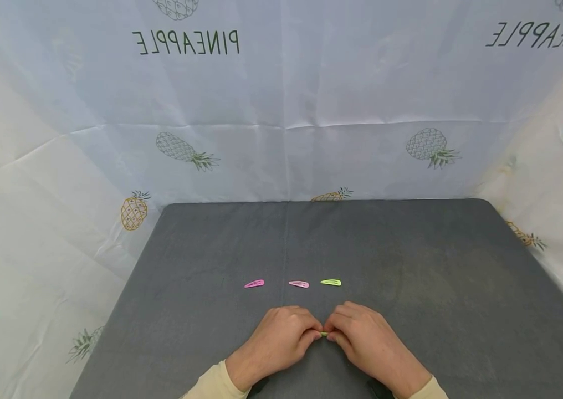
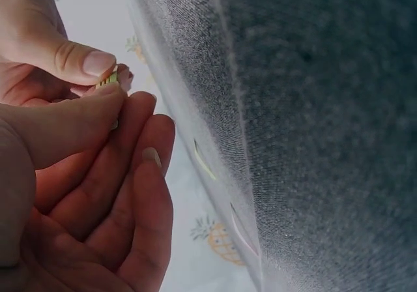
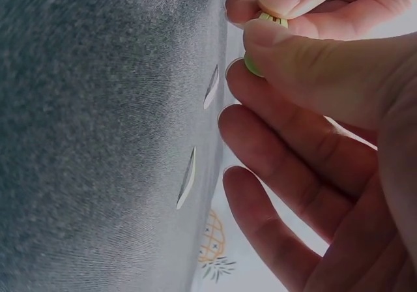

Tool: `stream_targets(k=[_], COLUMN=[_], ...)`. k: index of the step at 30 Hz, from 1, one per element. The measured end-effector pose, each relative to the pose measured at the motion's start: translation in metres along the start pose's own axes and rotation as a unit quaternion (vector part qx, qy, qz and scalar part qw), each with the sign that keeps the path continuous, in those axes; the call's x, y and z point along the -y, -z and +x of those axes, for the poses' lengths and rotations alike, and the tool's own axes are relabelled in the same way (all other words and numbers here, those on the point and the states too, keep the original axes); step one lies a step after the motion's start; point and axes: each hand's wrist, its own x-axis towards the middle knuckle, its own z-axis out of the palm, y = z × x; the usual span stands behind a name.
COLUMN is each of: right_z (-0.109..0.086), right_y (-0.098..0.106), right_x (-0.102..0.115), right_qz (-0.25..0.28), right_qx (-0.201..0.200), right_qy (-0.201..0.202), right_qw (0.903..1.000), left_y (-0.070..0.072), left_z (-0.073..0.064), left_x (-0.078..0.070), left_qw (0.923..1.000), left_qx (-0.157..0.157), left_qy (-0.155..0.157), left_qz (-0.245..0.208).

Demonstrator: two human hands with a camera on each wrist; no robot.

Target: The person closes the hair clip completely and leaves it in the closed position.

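Observation:
Both hands meet near the front middle of the grey table, pinching one small yellow-green snap hair clip (image 1: 324,334) between them. My left hand (image 1: 283,334) holds one end with thumb and fingertips, and my right hand (image 1: 361,336) pinches the other. Fingers cover most of the clip; in the right wrist view a green end of the hair clip (image 3: 254,65) shows below the thumb. Beyond the hands lie a magenta hair clip (image 1: 254,283), a light pink hair clip (image 1: 298,284) and another yellow-green hair clip (image 1: 331,282), in a loose row.
The dark grey table (image 1: 436,277) has rounded far corners. A white curtain (image 1: 281,83) printed with pineapples and mirrored lettering hangs behind it and along both sides. A faint crease runs along the table's cover from the far edge.

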Motion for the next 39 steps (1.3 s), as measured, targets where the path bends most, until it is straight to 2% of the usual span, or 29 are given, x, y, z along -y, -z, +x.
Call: stream_targets(k=[5, 12, 17, 22, 28, 31, 39], right_z=[0.003, 0.008, 0.011, 0.015, 0.022, 0.025, 0.028], right_y=[0.004, 0.009, 0.009, 0.012, 0.026, 0.03, 0.038], right_x=[0.001, -0.003, -0.008, -0.027, -0.064, -0.079, -0.1], right_qz=[-0.013, -0.038, -0.04, -0.034, -0.066, -0.062, -0.051], right_qx=[0.001, -0.01, -0.004, 0.034, 0.052, 0.069, 0.085], right_qy=[-0.004, 0.015, 0.016, -0.018, -0.075, -0.099, -0.126], right_qw=[0.9999, 0.9991, 0.9991, 0.9987, 0.9937, 0.9908, 0.9871], left_y=[0.001, 0.001, 0.004, 0.005, 0.007, 0.009, 0.016], left_z=[0.003, 0.007, 0.006, -0.001, -0.003, -0.006, -0.018], left_x=[0.0, 0.0, 0.002, 0.002, 0.002, 0.003, 0.013], left_qw=[1.0, 1.0, 0.9996, 0.9984, 0.9985, 0.9985, 0.9973], left_qx=[-0.003, -0.002, -0.008, -0.013, -0.019, -0.021, -0.05], left_qy=[-0.003, 0.004, 0.025, 0.056, 0.051, 0.05, 0.052], left_qz=[0.005, 0.001, 0.002, 0.005, -0.005, -0.009, -0.01])
